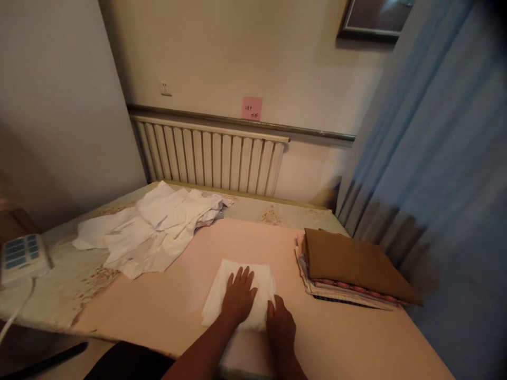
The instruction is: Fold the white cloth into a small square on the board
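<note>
A white cloth (261,277), folded into a flat rectangle, lies near the front of the pink-covered table (253,240). My left hand (240,293) rests flat on top of it with the fingers stretched out. At the cloth's right edge, my right hand (281,319) has its fingers curled, with thumb and forefinger pinching the border. The palm side of that hand is hidden. Farther back on the left, several white garments (158,221) lie in a loose, crumpled heap.
A stack of folded fabrics topped by a brown one (352,261) sits at the right, beside a blue curtain (420,184). A white power strip (24,258) with a cord lies at the far left. Behind the table stands a radiator (212,155) along the wall.
</note>
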Demonstrator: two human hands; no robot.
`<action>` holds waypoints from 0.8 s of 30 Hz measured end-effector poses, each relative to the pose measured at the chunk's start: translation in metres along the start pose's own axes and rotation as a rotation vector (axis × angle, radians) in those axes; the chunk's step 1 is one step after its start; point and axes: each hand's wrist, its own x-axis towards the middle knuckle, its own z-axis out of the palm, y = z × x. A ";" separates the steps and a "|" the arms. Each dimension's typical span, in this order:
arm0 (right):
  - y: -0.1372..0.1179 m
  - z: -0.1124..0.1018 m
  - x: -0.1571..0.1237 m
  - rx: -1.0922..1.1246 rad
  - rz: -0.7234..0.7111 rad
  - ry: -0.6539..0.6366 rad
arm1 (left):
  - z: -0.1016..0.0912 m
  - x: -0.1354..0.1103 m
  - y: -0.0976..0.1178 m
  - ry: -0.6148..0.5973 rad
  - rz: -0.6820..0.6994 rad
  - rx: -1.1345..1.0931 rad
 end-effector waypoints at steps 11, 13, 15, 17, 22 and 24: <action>0.001 0.001 0.000 0.002 -0.028 0.030 | -0.001 0.000 0.000 -0.021 0.004 0.009; 0.001 0.001 -0.001 -0.002 -0.022 0.027 | -0.002 0.000 0.000 -0.022 0.003 0.013; 0.001 0.001 -0.001 -0.003 -0.030 0.033 | -0.002 0.000 0.001 -0.021 0.003 0.020; 0.001 0.002 -0.001 -0.006 -0.034 0.039 | -0.003 0.000 0.001 -0.018 0.006 0.028; 0.002 0.003 0.000 -0.012 -0.033 0.045 | 0.001 0.000 -0.001 0.017 0.022 0.042; 0.002 0.004 0.001 -0.007 -0.032 0.042 | 0.003 0.000 -0.002 0.043 0.033 0.049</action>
